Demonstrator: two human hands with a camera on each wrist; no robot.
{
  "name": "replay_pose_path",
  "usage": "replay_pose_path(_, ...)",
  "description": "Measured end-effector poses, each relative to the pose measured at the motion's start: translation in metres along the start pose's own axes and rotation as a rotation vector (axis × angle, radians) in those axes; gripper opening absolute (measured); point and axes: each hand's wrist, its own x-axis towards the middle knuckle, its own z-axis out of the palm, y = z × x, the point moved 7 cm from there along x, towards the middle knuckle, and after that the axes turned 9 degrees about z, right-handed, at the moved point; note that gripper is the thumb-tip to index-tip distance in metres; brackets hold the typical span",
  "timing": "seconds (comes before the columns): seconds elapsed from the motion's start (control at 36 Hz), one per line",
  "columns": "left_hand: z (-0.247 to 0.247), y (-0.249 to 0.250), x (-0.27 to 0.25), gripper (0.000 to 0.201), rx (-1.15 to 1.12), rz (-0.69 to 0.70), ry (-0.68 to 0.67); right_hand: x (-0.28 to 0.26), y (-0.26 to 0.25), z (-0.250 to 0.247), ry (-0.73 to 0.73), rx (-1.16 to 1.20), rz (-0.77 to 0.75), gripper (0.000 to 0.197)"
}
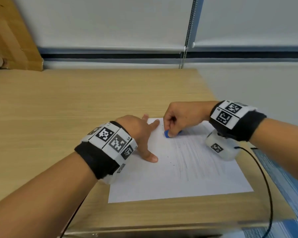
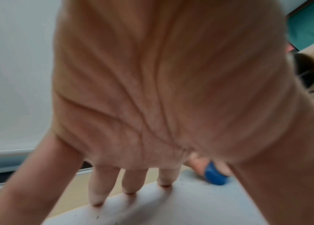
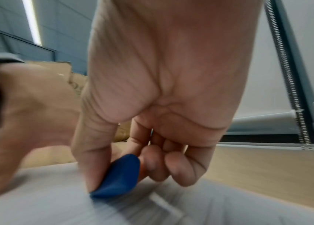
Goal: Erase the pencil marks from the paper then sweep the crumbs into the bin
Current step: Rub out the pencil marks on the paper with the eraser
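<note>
At the frame centre, a blue eraser (image 1: 166,134) is pinched by the right hand (image 1: 181,117) against the paper (image 1: 162,182), which is pressed flat by the left hand (image 1: 138,133) with straight spread fingers.

Black wrist straps (image 1: 100,160); white square-marker blocks (image 1: 116,142); thin black cable (image 1: 263,177)

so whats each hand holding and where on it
The right hand pinches the blue eraser by its upper part, its lower end on the paper. The left hand holds nothing; its spread fingers press the paper flat.
</note>
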Motion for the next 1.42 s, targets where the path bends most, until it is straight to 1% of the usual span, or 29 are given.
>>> replay_pose_path(0.08,0.000,-0.001,0.001,0.128,-0.003,-0.001,0.005,0.014,0.006,-0.016,0.121,0.006,-0.003,0.008)
replay_pose_path(0.14,0.000,-0.001,0.001,0.128,-0.011,-0.005,0.007,0.013,0.004,-0.014,0.131,-0.001,-0.023,0.007)
replay_pose_path(0.19,0.000,-0.001,0.001,0.128,-0.019,-0.008,0.005,0.005,-0.002,-0.001,0.039,-0.018,-0.052,0.008)
replay_pose_path(0.25,0.000,0.000,0.001,0.129,-0.013,-0.005,0.013,-0.007,-0.008,0.017,-0.111,-0.054,-0.075,0.011)
replay_pose_path(0.28,-0.001,0.000,0.001,0.128,-0.009,-0.003,0.016,-0.010,-0.009,0.022,-0.159,-0.079,-0.077,0.011)
replay_pose_path(0.31,0.000,0.001,0.001,0.128,-0.008,-0.002,0.018,-0.010,-0.009,0.022,-0.171,-0.096,-0.074,0.011)
replay_pose_path(0.33,0.000,0.001,0.000,0.127,-0.008,-0.001,0.017,-0.007,-0.008,0.018,-0.148,-0.100,-0.071,0.011)
replay_pose_path(0.36,0.000,0.002,0.000,0.127,-0.008,-0.001,0.017,-0.003,-0.006,0.009,-0.094,-0.089,-0.068,0.010)
replay_pose_path(0.44,0.000,0.001,-0.001,0.126,-0.006,-0.001,0.020,0.010,0.004,-0.015,0.109,-0.052,-0.040,0.009)
replay_pose_path(0.47,0.000,0.001,-0.001,0.126,-0.006,-0.001,0.024,0.012,0.006,-0.016,0.127,-0.047,-0.034,0.008)
replay_pose_path(0.53,0.000,0.000,-0.001,0.127,-0.003,0.003,0.035,0.007,0.002,-0.006,0.067,-0.057,-0.046,0.008)
replay_pose_path(0.61,0.000,0.000,0.000,0.128,0.003,0.010,0.030,-0.002,-0.002,0.012,-0.117,-0.118,-0.054,0.009)
replay_pose_path(0.64,0.000,0.000,0.000,0.128,0.001,0.010,0.028,-0.002,-0.002,0.011,-0.122,-0.133,-0.056,0.009)
replay_pose_path(0.67,0.000,0.000,0.000,0.128,-0.001,0.010,0.028,0.001,-0.001,0.005,-0.079,-0.140,-0.058,0.009)
replay_pose_path(0.75,0.000,0.001,0.000,0.127,-0.005,0.019,0.034,0.013,0.007,-0.020,0.159,-0.139,-0.038,0.008)
replay_pose_path(0.81,0.000,0.001,0.001,0.127,0.004,0.026,0.048,0.014,0.007,-0.023,0.237,-0.168,-0.036,0.007)
replay_pose_path(0.83,0.001,0.000,0.001,0.127,0.008,0.029,0.053,0.012,0.004,-0.020,0.232,-0.188,-0.048,0.007)
replay_pose_path(0.86,0.001,0.000,0.001,0.127,0.010,0.032,0.054,0.009,0.000,-0.014,0.196,-0.207,-0.068,0.007)
replay_pose_path(0.94,0.001,0.001,0.001,0.128,0.004,0.029,0.041,-0.001,-0.009,0.005,-0.022,-0.251,-0.099,0.010)
replay_pose_path(0.97,0.001,0.001,0.000,0.128,0.000,0.027,0.037,-0.001,-0.009,0.005,-0.047,-0.256,-0.093,0.010)
replay_pose_path(1.0,0.001,0.001,0.000,0.127,-0.004,0.027,0.035,0.002,-0.007,0.000,-0.019,-0.249,-0.083,0.010)
replay_pose_path(1.08,0.001,0.001,0.000,0.127,-0.007,0.019,0.035,0.010,0.004,-0.021,0.181,-0.201,-0.050,0.010)
replay_pose_path(1.11,0.001,0.001,0.000,0.127,-0.005,0.016,0.035,0.009,0.007,-0.021,0.206,-0.186,-0.042,0.010)
replay_pose_path(1.14,0.001,0.001,0.001,0.128,-0.005,0.015,0.032,0.007,0.006,-0.017,0.194,-0.175,-0.043,0.010)
replay_pose_path(1.22,0.002,0.001,0.003,0.129,-0.012,0.018,0.026,-0.002,-0.003,0.005,0.065,-0.191,-0.100,0.010)
replay_pose_path(1.25,0.002,0.001,0.003,0.129,-0.011,0.019,0.030,-0.003,-0.003,0.006,0.052,-0.201,-0.109,0.009)
replay_pose_path(1.28,0.002,0.001,0.002,0.129,-0.011,0.019,0.035,-0.002,-0.001,0.002,0.071,-0.206,-0.101,0.009)
replay_pose_path(1.36,0.002,0.001,0.001,0.128,-0.002,0.020,0.043,0.006,0.015,-0.019,0.213,-0.219,-0.036,0.013)
replay_pose_path(1.42,0.001,0.001,0.001,0.127,0.006,0.021,0.043,0.008,0.016,-0.021,0.263,-0.267,-0.021,0.014)
